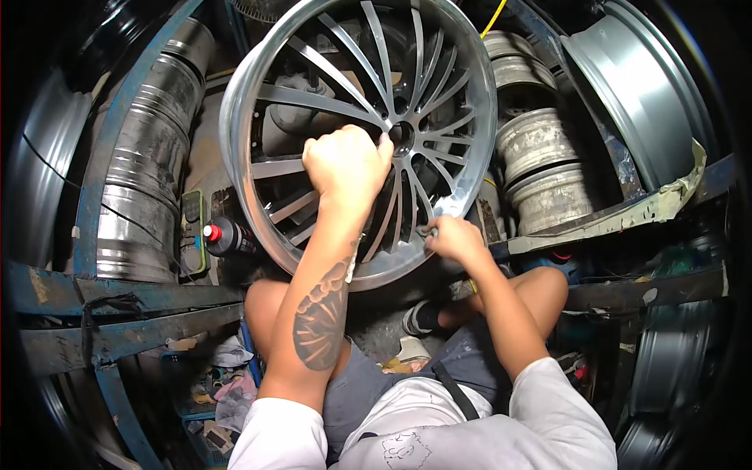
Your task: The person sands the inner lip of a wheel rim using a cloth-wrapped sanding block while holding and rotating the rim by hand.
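One multi-spoke wheel (403,162), bare silver metal, in front of the seated person, above and just beyond the knees. Lip is smooth and shiny, mirror-like in places. Spokes are slim, with bright faces, fanning out from an open center bore with dark holes around it. Deep barrel wall shows along the left side. Can't tell what supports it.

Left hand (345,160): fingers clenched at the spokes left of the bore, thumb toward the hub; can't tell if they wrap a spoke, knuckles hide it. Right hand (457,239): fingers pinching a small gray piece (425,232) at the wheel's lower right, near the lip. Material unclear.

Surroundings: metal barrels (141,168) lined up left, dull scuffed rims (540,168) right, red-capped bottle (227,236) just beside the wheel.
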A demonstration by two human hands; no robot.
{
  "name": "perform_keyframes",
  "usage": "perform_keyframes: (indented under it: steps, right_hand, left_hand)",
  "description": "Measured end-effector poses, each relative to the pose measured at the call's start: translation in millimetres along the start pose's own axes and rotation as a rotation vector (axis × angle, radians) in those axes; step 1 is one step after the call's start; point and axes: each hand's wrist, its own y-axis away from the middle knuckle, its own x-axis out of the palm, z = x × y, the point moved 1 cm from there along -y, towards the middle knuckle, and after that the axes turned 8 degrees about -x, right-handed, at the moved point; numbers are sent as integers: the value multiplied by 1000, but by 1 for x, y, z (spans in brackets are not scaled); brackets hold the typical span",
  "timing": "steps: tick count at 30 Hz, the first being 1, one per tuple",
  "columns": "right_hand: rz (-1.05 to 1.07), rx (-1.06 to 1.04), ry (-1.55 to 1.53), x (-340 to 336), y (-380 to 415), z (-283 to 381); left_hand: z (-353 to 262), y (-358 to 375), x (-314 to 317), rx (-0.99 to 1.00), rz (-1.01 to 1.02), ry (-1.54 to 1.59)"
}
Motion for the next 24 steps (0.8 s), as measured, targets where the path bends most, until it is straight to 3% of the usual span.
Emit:
perform_keyframes:
  steps: [4,8,9,12,16,18,20,24]
  right_hand:
    - [-18,-59,146,14,19,23]
    - [-13,39,1,-9,-2,-7]
    - [-113,-19,106,6,0,-6]
    - [-42,-92,198,18,22,27]
    - [-42,3,7,0,-2,-11]
    - [-123,-10,120,20,9,4]
    - [-59,-63,124,30,23,26]
    - [-38,-14,22,11,2,-9]
  left_hand:
    - [4,0,1,12,-32,-3]
    - [10,3,7,63,-113,8]
    - [9,4,6,63,-112,-5]
    - [9,4,4,50,-113,-26]
    - [9,7,3,56,-115,-46]
    - [7,7,1,57,-102,-39]
    - [6,8,1,42,-78,-44]
    - [7,10,3,80,-110,-26]
